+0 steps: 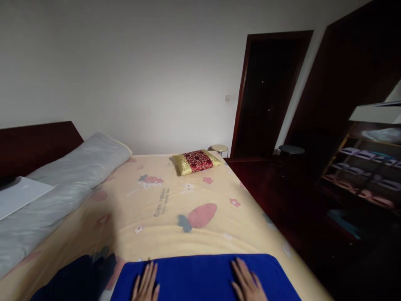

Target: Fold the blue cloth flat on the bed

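Note:
A blue cloth (194,278) lies spread on the bed near its front edge, with a straight far edge. My left hand (146,282) rests flat on its left part, fingers pointing away from me. On the right part lies my right hand (247,281), also flat, with the thumb a little apart. Neither hand holds anything. The near part of the cloth is cut off by the bottom of the view. Beyond it, the yellow bedsheet (125,217) shows carrots and flowers.
A red and gold pillow (199,161) sits at the bed's far end. Grey bedding (78,167) bearing a white board (21,194) is at left. A dark item (78,278) lies front left. Stools (219,148) and a shoe rack (363,167) stand beyond the bed.

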`<state>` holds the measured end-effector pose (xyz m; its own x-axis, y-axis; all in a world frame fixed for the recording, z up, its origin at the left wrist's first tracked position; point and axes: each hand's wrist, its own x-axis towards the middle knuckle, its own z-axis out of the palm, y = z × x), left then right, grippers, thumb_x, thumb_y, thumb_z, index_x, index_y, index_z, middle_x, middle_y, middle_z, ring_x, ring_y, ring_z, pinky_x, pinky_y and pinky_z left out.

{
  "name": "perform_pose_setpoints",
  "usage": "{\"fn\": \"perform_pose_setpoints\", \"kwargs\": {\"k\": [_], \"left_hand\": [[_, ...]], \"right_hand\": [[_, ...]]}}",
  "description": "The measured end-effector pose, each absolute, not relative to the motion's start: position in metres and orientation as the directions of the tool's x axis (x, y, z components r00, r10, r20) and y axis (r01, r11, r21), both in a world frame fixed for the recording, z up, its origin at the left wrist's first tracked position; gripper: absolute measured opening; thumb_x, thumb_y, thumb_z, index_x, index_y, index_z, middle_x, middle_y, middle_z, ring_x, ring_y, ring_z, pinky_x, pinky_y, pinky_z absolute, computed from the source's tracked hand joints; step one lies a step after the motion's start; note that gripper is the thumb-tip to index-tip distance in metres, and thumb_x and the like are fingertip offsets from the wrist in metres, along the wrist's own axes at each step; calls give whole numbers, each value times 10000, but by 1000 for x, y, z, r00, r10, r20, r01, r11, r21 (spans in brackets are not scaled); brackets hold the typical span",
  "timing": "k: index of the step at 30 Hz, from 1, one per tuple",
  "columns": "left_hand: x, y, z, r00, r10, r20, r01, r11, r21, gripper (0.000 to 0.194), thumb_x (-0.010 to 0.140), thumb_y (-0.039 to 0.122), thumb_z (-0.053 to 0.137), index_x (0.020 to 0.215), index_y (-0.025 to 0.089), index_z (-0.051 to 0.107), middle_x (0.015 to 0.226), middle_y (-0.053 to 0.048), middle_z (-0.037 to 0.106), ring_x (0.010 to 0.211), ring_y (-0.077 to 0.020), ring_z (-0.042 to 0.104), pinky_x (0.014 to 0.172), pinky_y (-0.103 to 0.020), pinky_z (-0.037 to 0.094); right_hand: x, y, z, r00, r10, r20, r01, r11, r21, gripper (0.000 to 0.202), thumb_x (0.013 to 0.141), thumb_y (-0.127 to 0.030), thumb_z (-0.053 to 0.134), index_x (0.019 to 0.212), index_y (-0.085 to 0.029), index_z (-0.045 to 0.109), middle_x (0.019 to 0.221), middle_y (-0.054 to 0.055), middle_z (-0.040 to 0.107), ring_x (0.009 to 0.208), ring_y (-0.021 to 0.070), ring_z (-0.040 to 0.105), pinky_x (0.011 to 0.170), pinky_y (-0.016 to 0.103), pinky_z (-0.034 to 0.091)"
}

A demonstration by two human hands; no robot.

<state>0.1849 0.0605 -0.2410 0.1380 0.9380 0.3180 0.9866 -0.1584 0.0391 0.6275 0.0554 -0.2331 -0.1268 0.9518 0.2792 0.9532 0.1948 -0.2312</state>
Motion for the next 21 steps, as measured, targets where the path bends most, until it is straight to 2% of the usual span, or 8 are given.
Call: {"fn": "perform_pose_setpoints", "kwargs": {"k": [3,7,9,12,13,15,18,21], "left_hand": [[266,78,-238,343,895,287,923,-377,72,622,945,255,306,1482,326,0,1513,12,388,1363,-194,451,1070,-410,484],[275,87,-235,485,849,211,854,-512,94,610,955,284,325,1484,343,26,1517,35,383,1369,-166,444,1085,-370,471],[226,84,-234,363,916,169,921,-380,81,558,960,350,325,1479,373,122,1535,35,359,1383,-190,425,1104,-425,447],[137,78,-229,17,977,212,999,-26,40,521,943,393,295,1461,360,242,1517,0,411,1363,-248,451,1066,-523,453],[116,77,-227,-31,973,227,999,24,34,520,934,392,303,1452,382,267,1476,12,477,1334,-256,488,1051,-536,460],[99,74,-222,-45,965,260,999,38,32,539,928,382,310,1463,388,242,1486,27,468,1368,-257,445,1100,-548,397],[139,69,-221,74,960,271,995,-89,43,570,936,384,313,1485,365,162,1551,30,363,1425,-241,359,1140,-527,355],[215,53,-226,356,928,113,920,-369,130,543,938,403,334,1473,410,241,1528,41,420,1394,-256,421,1115,-518,411]], "right_hand": [[534,70,-230,-339,899,278,858,417,-300,601,938,-478,398,1459,-386,113,1490,35,383,1335,258,440,1037,458,495],[519,82,-225,-461,866,194,784,500,-367,629,907,-489,478,1460,-409,189,1502,36,367,1347,279,432,1054,487,475],[576,81,-225,-332,931,151,853,365,-372,565,926,-493,431,1455,-408,251,1528,24,349,1387,265,378,1104,516,412],[694,71,-230,-32,990,135,950,72,-305,559,919,-535,375,1442,-341,347,1528,50,374,1401,272,353,1135,558,349],[727,66,-231,42,990,134,961,-3,-278,566,913,-537,360,1434,-314,379,1519,62,390,1396,276,358,1133,560,350],[765,56,-233,105,987,122,968,-73,-242,609,896,-551,354,1419,-245,423,1511,89,395,1392,286,363,1129,558,356],[737,47,-228,110,965,239,976,-59,-209,647,884,-568,382,1433,-226,401,1519,93,372,1397,308,358,1141,588,329],[648,41,-230,-147,942,302,941,227,-250,604,898,-533,407,1463,-343,309,1508,32,402,1361,282,435,1077,509,454]]}}
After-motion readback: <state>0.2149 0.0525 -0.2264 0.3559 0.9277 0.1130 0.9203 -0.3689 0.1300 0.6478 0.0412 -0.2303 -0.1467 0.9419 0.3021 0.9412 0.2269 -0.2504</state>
